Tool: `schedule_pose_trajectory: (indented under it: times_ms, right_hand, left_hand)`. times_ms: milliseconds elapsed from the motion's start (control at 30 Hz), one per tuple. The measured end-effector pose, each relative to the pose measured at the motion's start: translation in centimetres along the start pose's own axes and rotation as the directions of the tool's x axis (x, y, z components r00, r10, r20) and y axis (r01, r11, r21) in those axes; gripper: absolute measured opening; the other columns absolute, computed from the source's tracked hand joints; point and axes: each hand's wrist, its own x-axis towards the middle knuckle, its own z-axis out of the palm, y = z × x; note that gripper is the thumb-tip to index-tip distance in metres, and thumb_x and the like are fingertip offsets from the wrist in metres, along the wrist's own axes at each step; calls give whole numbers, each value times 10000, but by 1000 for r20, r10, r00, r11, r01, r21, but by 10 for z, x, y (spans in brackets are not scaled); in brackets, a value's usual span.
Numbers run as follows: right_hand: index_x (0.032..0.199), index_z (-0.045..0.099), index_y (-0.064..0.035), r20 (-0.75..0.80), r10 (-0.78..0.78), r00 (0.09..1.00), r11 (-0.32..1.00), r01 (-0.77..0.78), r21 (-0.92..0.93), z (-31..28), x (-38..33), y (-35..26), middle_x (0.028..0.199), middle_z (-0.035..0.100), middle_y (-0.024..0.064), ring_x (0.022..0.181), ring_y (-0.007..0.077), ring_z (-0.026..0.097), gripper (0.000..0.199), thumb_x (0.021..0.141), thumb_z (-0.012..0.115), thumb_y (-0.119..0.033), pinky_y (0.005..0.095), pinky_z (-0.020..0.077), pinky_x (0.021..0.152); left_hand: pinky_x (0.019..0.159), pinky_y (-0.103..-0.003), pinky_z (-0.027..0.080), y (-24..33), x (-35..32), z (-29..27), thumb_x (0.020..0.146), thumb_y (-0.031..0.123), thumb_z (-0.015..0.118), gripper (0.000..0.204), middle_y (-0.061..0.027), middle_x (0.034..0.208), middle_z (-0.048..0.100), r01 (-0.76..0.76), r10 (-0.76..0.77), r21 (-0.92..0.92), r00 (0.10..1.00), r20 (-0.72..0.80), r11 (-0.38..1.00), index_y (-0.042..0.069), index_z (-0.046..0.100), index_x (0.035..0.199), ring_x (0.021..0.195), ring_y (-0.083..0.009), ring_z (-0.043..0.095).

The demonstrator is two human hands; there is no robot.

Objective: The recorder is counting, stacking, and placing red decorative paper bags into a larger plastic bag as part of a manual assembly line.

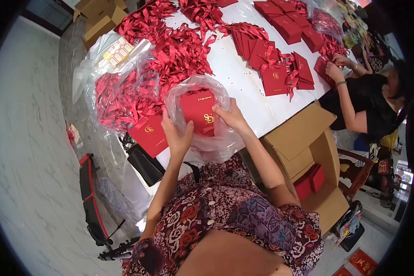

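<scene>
Red gift bags (pixel 198 112), apparently stacked, gold emblem facing up, lie inside a clear plastic bag (pixel 220 88), between both hands. Long axis runs away from the torso. Left hand (pixel 177 136): thumb over lower left corner, fingers along left side. Right hand (pixel 230 115): thumb at right edge, finger ends hidden. Both clamp the wrapped stack; neither clearly nearer.
</scene>
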Motion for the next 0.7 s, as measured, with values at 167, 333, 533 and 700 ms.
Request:
schedule_pose_trajectory:
  times_ms: [167, 333, 533, 700]
  right_hand:
    - [1344, 284, 95, 12, -35, 999, 995, 33, 93, -7, -8, -14, 1245, 495, 300, 1121, 294, 550, 931, 759, 758, -453, 346, 488, 881]
    - [1296, 432, 9, -242, -145, 959, 949, 204, 240, -45, 7, 7, 1193, 513, 192, 1130, 246, 499, 559, 885, 655, -297, 339, 417, 957]
    - [1245, 440, 8, -608, -171, 775, 873, -167, -459, -100, 61, 29, 1206, 477, 226, 1144, 410, 460, 569, 764, 698, -153, 486, 408, 955]
    - [1337, 381, 10, -687, -122, 717, 766, -372, -524, -110, 93, 25, 1355, 401, 240, 1304, 422, 332, 708, 739, 727, -148, 522, 299, 1061]
  left_hand:
    - [1047, -474, 283, 39, 14, -19, 750, 136, 703, 815, -267, 1300, 414, -105, 120, 218, 991, -54, 970, -12, 277, 1429, 1212, -414, 373]
    - [1042, -471, 272, 61, 27, -25, 777, 125, 650, 580, -221, 1261, 451, -171, 186, 203, 981, -60, 964, 75, 482, 1329, 1197, -370, 386]
    - [913, -411, 351, 98, 61, -11, 780, 107, 641, 336, -110, 1034, 587, -414, 358, 282, 905, 230, 866, 93, 625, 1116, 1048, -290, 502]
    - [843, -389, 410, 103, 105, 34, 780, 132, 657, 315, -113, 962, 628, -413, 327, 76, 809, 488, 908, 80, 624, 1089, 916, -251, 591]
